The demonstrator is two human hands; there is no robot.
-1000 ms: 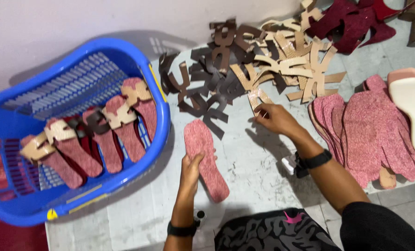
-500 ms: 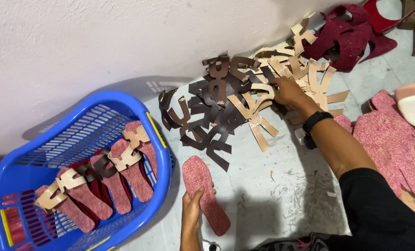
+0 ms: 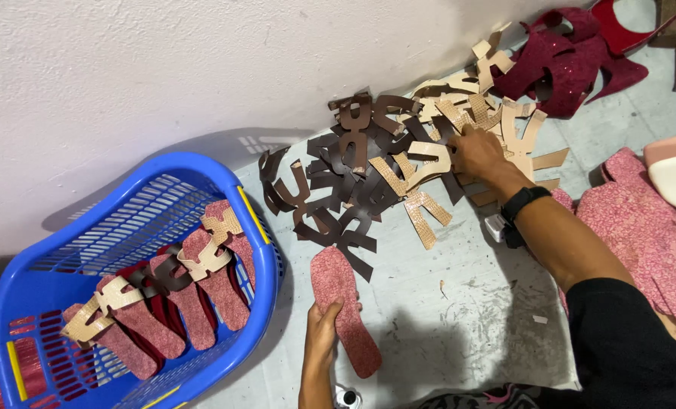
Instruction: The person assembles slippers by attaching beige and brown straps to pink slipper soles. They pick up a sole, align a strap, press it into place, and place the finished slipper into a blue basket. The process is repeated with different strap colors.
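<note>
The left hand (image 3: 324,327) is still pressed on the pink insole (image 3: 344,318), fingers curled loosely over its left edge, and that insole lies flat on the grey floor (image 3: 459,303) just right of the blue basket (image 3: 254,227). The right hand (image 3: 476,154) has pushed further into the pile of strap cutouts (image 3: 383,167) up and to the right of the basket; half a second ago it sat nearer the pile's edge. Its fingers are closed around a tan strap (image 3: 429,155), though how firmly can't be told. The view has also swung, so the basket, full of finished sandals (image 3: 194,288), sits lower left now. A stack of pink soles (image 3: 641,235) lies far right of the basket.
</note>
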